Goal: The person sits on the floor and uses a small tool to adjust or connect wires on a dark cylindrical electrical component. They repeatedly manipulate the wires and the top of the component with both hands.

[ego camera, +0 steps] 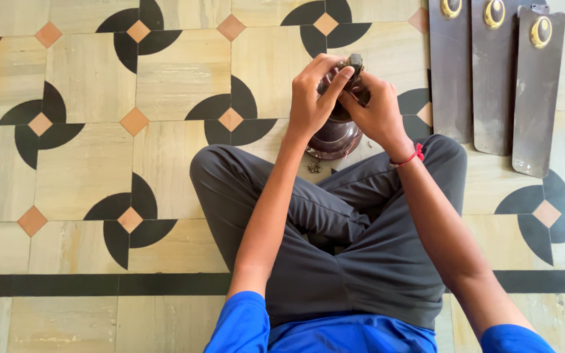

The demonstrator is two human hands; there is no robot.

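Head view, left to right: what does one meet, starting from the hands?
Left hand → right hand, both on the brown motor housing → three brown fan blades lying side by side on the tiled floor.
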